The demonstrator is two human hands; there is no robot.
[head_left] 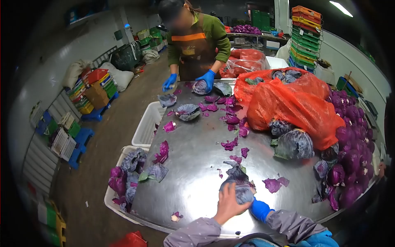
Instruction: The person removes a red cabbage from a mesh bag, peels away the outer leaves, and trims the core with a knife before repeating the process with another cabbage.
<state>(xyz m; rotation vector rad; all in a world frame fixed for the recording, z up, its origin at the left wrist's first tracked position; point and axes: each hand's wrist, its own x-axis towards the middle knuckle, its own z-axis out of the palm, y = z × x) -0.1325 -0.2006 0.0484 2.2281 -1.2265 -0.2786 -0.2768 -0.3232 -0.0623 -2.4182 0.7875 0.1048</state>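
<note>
On the metal table [193,148], near its front edge, is a red cabbage [242,192] with dull purple-grey outer leaves. My bare left hand [231,203] lies over its left side, fingers spread across it. A blue glove covers my right hand [260,209], which is at the lower right of the same cabbage with its fingers curled; whatever it holds is hidden. Loose purple leaves [272,185] lie to the right of the cabbage, and more are scattered up the table.
Across the table a co-worker [196,45] in blue gloves holds another cabbage [200,87]. A red mesh sack [288,103] with cabbages stands at the right, beside a pile of peeled purple cabbages [352,158]. White baskets [145,131] are along the left edge.
</note>
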